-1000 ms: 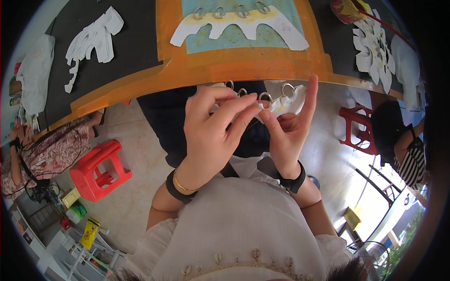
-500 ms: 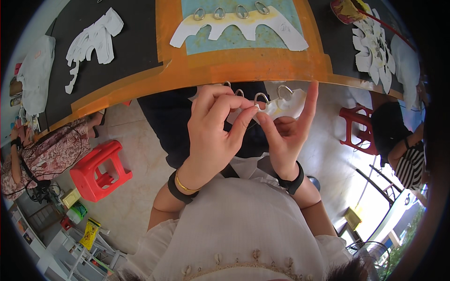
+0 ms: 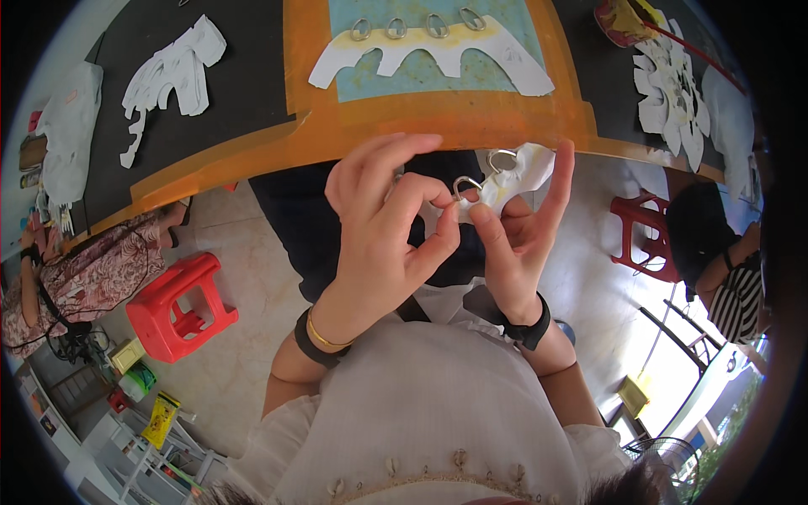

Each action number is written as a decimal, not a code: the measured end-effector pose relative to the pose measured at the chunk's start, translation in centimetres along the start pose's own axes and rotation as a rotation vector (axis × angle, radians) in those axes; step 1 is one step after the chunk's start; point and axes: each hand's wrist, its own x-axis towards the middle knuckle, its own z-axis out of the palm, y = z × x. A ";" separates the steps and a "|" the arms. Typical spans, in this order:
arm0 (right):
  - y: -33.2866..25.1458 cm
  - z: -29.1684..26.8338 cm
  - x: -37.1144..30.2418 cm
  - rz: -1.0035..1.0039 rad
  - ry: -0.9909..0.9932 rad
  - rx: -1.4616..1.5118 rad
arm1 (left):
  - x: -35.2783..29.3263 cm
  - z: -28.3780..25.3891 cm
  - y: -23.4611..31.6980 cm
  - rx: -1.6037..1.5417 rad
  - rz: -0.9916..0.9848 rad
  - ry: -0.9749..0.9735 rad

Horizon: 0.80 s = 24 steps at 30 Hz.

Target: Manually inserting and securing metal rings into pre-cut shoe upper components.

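Red tub [image 3: 613, 25], yellow-smeared inside, right hand [image 3: 515, 251] pinching white ringed strip [image 3: 534, 168]

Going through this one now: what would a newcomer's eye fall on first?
Most likely the curled white piece with metal loops, held by the left grip and right grip just above the picture's centre. Next, the flat scalloped sheet on the blue mat at top centre, four metal rings along its upper edge. Then the bright red stool at the left.
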 end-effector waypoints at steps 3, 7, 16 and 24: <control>-0.3 0.1 0.1 0.012 0.012 0.112 | 0.4 -0.5 -0.1 -0.061 -0.026 -0.160; -0.2 -0.1 0.0 0.008 -0.028 0.101 | 0.5 -0.9 -0.7 -0.215 -0.083 -0.231; -0.1 0.0 0.0 0.020 0.016 0.068 | 0.2 -0.5 -0.5 -0.232 -0.185 -0.194; 0.8 -0.5 0.2 -0.014 0.023 0.011 | 0.0 -0.1 -0.8 -0.321 -0.226 -0.213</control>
